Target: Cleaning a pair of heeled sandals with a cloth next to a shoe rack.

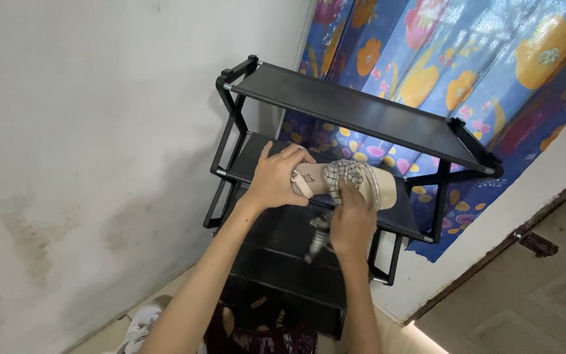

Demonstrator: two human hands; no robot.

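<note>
A beige sandal [352,183] with a checked fabric bow was held at the front edge of the second shelf of a black shoe rack [361,111], its sole turned upward and its toe pointed to the right. The left hand [275,180] was wrapped around the heel end, the fingers curled closed on the heel and the pale strap. The right hand [352,223] was raised from below, its fingers closed on the checked bow at the middle of the sandal. A second piece of checked fabric [319,236] was seen hanging just below the right hand, in front of the lower shelf; whether it was gripped could not be told. The rack was set in a corner, against a stained white wall [86,144] on the left and a blue flowered curtain [466,59] behind. Dark footwear [263,328] was visible near the foot of the rack, partly hidden by the forearms.
</note>
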